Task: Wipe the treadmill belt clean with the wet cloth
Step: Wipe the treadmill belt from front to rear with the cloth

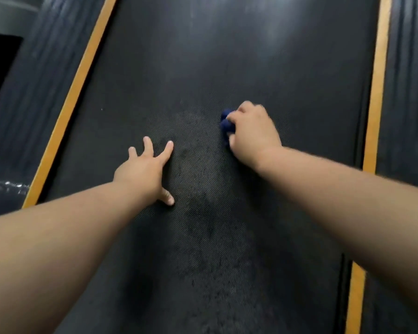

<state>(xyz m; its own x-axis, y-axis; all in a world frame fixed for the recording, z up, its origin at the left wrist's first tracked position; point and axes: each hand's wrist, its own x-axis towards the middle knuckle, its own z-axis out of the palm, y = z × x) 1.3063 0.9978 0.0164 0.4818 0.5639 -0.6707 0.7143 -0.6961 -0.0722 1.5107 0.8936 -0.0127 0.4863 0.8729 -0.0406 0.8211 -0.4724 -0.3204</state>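
While the person leans over the treadmill belt, the wet cloth sits bunched into a small dark-blue wad on the belt, right of its midline and about halfway up its visible length, with the right hand on top of it. That grip is pressed together, fingers curled over and round the wad, so only a lump of blue shows at the hand's left edge. The hand is a little blurred, and I cannot make out each finger. The left hand has a spread grip that holds nothing, with fingers and thumb splayed flat on the belt just left of its midline, apparently as a prop. I judge the cloth to be light, soft and limp, clingier for being wet, and likely to drag rather than glide on the belt's dimpled surface. Held as a wad it covers little. Laid flat under the palm, with fingertips pinning its leading edge, it would probably wipe wider. The belt may creep lengthways if pushed, which the braced left hand would help check. A mottled grey patch runs down the belt's middle, and an orange stripe borders the belt's left side.
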